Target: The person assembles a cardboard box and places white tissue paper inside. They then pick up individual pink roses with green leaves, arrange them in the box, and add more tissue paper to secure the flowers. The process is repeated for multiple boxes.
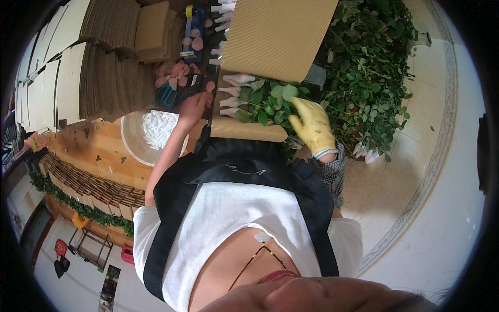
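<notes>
Several roses, their buds in pale pink-white sleeves, lie side by side on corrugated cardboard in front of me. Their leafy stems point right. My right hand, in a yellow glove, rests by the leaves with thumb and fingers apart. My left hand is bare and sits at the table's edge, left of the buds, its fingers curled together. Whatever may be between them is hidden. Close to it are a loose pink petal and scissors with teal handles.
Stacked cardboard sheets fill the left side. A round tub of white sleeves stands below. A blue tape dispenser and a petal heap lie behind my left hand. Raised cardboard stands ahead; piled rose foliage lies right.
</notes>
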Action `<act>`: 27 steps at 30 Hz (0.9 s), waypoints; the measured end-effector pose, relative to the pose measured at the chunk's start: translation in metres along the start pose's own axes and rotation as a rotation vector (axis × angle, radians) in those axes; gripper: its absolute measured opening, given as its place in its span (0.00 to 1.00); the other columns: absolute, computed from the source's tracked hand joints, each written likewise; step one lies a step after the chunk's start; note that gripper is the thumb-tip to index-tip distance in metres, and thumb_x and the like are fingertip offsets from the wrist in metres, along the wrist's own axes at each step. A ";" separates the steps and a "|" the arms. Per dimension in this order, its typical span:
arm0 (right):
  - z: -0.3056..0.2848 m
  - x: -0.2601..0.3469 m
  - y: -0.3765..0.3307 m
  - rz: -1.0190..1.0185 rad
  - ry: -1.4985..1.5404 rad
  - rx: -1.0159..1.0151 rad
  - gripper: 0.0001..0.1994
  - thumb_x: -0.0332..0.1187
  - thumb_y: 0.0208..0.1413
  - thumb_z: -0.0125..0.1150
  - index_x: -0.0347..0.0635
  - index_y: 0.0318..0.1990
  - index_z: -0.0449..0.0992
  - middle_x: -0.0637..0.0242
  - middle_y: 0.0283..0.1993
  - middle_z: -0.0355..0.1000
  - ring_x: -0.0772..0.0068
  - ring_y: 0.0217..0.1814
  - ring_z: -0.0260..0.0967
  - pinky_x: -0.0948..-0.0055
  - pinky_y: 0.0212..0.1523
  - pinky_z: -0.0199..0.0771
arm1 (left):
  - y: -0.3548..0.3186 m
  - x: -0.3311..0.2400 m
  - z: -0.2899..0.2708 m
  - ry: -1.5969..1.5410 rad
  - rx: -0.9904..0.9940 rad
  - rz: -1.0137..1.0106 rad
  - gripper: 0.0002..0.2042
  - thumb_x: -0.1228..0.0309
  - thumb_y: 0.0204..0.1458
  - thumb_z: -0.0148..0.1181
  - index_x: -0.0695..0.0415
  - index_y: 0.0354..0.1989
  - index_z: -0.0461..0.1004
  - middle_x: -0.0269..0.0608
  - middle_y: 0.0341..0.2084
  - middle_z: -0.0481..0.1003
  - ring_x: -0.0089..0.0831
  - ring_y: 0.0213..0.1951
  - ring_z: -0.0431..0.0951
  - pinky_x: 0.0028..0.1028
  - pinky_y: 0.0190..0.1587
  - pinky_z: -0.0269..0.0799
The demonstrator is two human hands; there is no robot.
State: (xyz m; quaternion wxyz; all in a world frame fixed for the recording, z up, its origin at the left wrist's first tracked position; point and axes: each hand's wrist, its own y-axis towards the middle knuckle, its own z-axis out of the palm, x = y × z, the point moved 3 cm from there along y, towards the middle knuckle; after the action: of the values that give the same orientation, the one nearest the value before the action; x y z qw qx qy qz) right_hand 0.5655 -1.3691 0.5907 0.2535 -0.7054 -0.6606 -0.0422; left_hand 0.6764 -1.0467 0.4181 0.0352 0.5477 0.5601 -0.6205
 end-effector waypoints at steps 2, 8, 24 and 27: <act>0.012 0.059 0.024 -0.399 0.270 -0.020 0.25 0.31 0.54 0.64 0.38 0.60 0.72 0.52 0.58 0.74 0.51 0.61 0.70 0.56 0.65 0.66 | 0.000 -0.009 0.016 0.160 0.137 0.070 0.16 0.63 0.61 0.58 0.62 0.49 0.78 0.48 0.31 0.79 0.36 0.37 0.78 0.34 0.42 0.72; 0.114 0.052 0.082 -0.460 -0.304 0.314 0.09 0.36 0.56 0.59 0.46 0.36 0.84 0.58 0.33 0.81 0.62 0.36 0.80 0.61 0.35 0.81 | 0.004 -0.017 0.033 0.330 0.315 0.153 0.18 0.59 0.58 0.64 0.66 0.34 0.78 0.40 0.26 0.74 0.25 0.29 0.71 0.33 0.33 0.66; 0.084 0.064 0.081 -0.305 -0.252 0.205 0.10 0.39 0.56 0.60 0.42 0.33 0.80 0.57 0.35 0.80 0.60 0.36 0.79 0.64 0.37 0.79 | -0.011 -0.007 0.012 0.042 -0.249 0.269 0.12 0.64 0.62 0.56 0.62 0.34 0.74 0.42 0.29 0.75 0.40 0.29 0.76 0.34 0.37 0.71; 0.154 0.030 0.093 -0.250 -0.475 0.159 0.06 0.32 0.47 0.60 0.42 0.27 0.81 0.59 0.29 0.80 0.64 0.29 0.78 0.66 0.30 0.78 | 0.005 -0.022 0.036 0.293 -0.155 0.549 0.13 0.63 0.60 0.59 0.61 0.32 0.75 0.49 0.27 0.75 0.47 0.30 0.76 0.36 0.37 0.71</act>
State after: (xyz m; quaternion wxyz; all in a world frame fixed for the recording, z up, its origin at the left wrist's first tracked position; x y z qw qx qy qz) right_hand 0.6156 -1.2778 0.4412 0.1388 -0.5864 -0.7847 0.1455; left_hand 0.6658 -1.0878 0.4226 0.1616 0.7576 0.4362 -0.4578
